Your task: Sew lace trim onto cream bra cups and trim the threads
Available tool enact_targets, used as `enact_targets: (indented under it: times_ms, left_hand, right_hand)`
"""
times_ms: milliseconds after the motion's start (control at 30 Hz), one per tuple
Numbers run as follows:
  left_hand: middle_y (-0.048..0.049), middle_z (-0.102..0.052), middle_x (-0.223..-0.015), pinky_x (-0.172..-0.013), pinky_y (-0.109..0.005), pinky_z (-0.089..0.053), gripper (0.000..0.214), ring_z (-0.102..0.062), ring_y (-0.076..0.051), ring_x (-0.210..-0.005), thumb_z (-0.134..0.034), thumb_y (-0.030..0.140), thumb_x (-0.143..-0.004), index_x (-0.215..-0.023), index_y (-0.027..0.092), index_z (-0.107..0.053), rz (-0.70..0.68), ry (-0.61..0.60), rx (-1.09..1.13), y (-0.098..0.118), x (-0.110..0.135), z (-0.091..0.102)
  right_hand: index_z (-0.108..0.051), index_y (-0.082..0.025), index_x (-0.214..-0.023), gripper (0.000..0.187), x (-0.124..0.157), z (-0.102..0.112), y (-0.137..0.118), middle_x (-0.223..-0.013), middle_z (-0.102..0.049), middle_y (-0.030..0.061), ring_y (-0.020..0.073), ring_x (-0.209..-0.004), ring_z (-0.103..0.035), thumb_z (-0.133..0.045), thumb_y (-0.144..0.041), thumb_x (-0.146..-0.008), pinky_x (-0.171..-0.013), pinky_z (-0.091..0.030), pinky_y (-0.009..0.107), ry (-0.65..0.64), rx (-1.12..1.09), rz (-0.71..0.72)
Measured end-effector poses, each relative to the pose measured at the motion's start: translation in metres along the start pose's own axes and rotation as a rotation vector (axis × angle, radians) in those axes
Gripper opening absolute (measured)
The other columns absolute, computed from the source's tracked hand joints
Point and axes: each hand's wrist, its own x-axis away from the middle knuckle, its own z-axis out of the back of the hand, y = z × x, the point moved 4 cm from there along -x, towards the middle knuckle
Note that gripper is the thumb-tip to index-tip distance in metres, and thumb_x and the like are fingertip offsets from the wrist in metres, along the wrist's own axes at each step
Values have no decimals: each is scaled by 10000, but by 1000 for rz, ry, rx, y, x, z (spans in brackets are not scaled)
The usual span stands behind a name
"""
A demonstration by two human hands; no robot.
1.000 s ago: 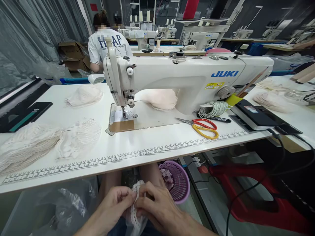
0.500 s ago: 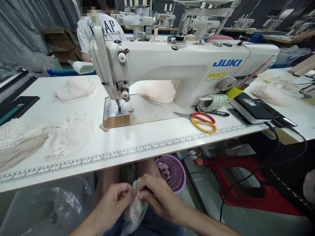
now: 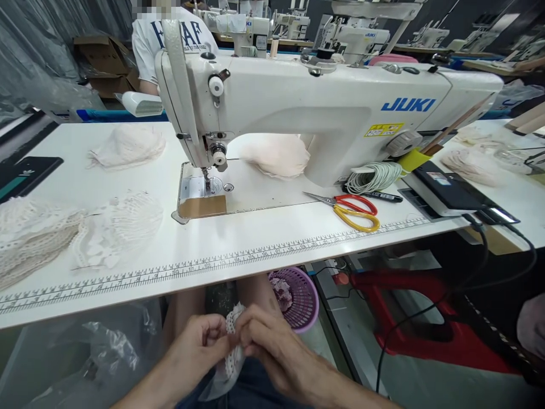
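Below the table edge, over my lap, a piece of sheer white fabric with lace trim [image 3: 233, 363] hangs between my hands. My left hand [image 3: 204, 346] pinches the lace edge between thumb and fingers. Close against it, my right hand [image 3: 272, 343] grips the same piece with curled fingers; the fingertips of both hands nearly meet and partly hide the lace. Above them on the table stands a white JUKI sewing machine [image 3: 272, 91], its needle and presser foot [image 3: 207, 183] over the metal plate, with no fabric under them.
Lace pieces [image 3: 38, 238] and pale fabric pieces [image 3: 128, 146] lie left; another fabric stack [image 3: 279, 156] sits behind the needle. Scissors [image 3: 347, 210], a cord coil [image 3: 372, 177] and a black device [image 3: 443, 187] are right. A purple basket [image 3: 304, 301] stands below. A person [image 3: 174, 40] sits beyond.
My hands stay on the lace piece, with the right fingers now curled closer over it. The fabric's lower end has shifted slightly left, and the view has tilted a little.
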Motion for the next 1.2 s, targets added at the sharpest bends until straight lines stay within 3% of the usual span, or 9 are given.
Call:
enact_targets:
  times_ms: [133, 300, 367, 433, 600, 867, 967, 1100, 1200]
  left_hand:
    - [8, -518, -547, -510, -219, -358, 466, -457, -116, -517, -651, 584, -679, -611, 149, -501, -4, -2, 30, 10, 1, 2]
    - [-30, -601, -546, -559, -246, -421, 437, -563, -156, -541, -661, 545, -706, -606, 134, -552, -24, 21, 13, 14, 0, 9]
    - [-28, -597, -550, -544, -239, -400, 455, -541, -144, -534, -642, 559, -726, -637, 118, -578, -44, 0, 40, 9, -4, 9]
    - [-16, -576, -570, -534, -227, -372, 457, -505, -127, -542, -640, 556, -738, -675, 106, -593, -52, -15, 72, 3, -7, 8]
    - [-11, -554, -630, -555, -217, -359, 434, -470, -115, -587, -651, 535, -746, -708, 107, -589, -65, -21, 151, -5, -10, 5]
    - [15, -487, -592, -518, -199, -293, 473, -393, -93, -557, -682, 569, -698, -660, 114, -561, -18, 10, 172, 0, -3, 4]
    - [4, -514, -598, -549, -211, -345, 480, -435, -108, -567, -703, 575, -668, -661, 117, -559, -3, 12, 217, 1, -4, 6]
    - [-17, -544, -626, -576, -241, -380, 493, -478, -137, -595, -703, 599, -641, -675, 128, -561, 8, -18, 226, -6, -8, 10]
    - [15, -472, -568, -512, -225, -308, 465, -412, -114, -548, -681, 582, -670, -607, 142, -546, -49, -42, 82, -6, -7, 11]
  right_hand:
    - [-446, -186, -822, 165, 11, 2, 17, -748, -523, 12, 124, -663, -496, -354, -49, -824, -598, -379, 206, -30, 94, 8]
    - [-512, -177, -782, 237, 54, 28, 67, -725, -562, 27, 130, -567, -501, -408, 29, -730, -495, -299, 217, -87, 600, -363]
    - [-546, -167, -819, 264, 62, 39, 71, -776, -590, 61, 143, -577, -525, -410, 46, -745, -486, -294, 227, -72, 701, -454]
    - [-558, -170, -850, 222, 58, 42, 58, -825, -591, 71, 152, -628, -548, -416, -3, -823, -517, -330, 231, -27, 650, -424]
    - [-557, -188, -884, 112, 20, 22, 5, -837, -565, 31, 130, -747, -546, -465, -220, -938, -642, -405, 212, 115, 191, -137]
    - [-484, -168, -873, 99, 0, -7, -1, -842, -558, 43, 152, -707, -515, -402, -156, -926, -583, -346, 246, 26, 449, -94]
    - [-466, -167, -888, 87, 14, -4, 15, -855, -557, 54, 160, -715, -525, -386, -135, -898, -605, -382, 255, -42, 473, -158]
    - [-521, -183, -867, 118, 62, 18, 61, -788, -586, 46, 163, -662, -560, -412, -143, -885, -603, -434, 266, -112, 568, -389]
    - [-583, -180, -803, 183, 89, 38, 74, -700, -602, 81, 213, -655, -577, -432, -89, -850, -654, -460, 344, -62, 645, -436]
